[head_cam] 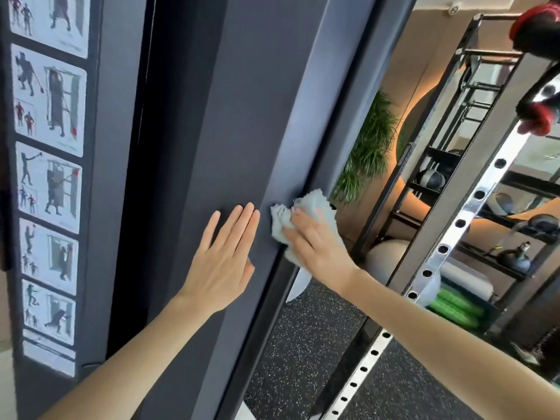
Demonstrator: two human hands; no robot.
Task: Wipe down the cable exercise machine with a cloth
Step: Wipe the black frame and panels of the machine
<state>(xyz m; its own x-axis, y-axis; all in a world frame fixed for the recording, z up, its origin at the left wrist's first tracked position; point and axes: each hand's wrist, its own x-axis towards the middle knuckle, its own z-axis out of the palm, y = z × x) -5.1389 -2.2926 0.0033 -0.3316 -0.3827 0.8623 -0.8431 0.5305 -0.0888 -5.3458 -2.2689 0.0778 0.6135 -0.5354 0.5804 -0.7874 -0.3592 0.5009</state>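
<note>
The cable machine's dark grey panel (236,122) fills the middle of the view, running top to bottom. My left hand (224,259) lies flat on it with straight fingers. Just to its right, my right hand (318,244) presses a crumpled pale blue cloth (306,207) against the panel's right edge, fingers spread over the cloth. Part of the cloth sticks out above and below the hand.
A strip of exercise diagram stickers (48,189) runs down the machine's left side. A chrome upright with holes (436,259) stands at the right, with red and black pulley parts (539,28) above. Behind are a rack of balls and kettlebells (515,256), a plant (369,147) and speckled rubber floor (306,344).
</note>
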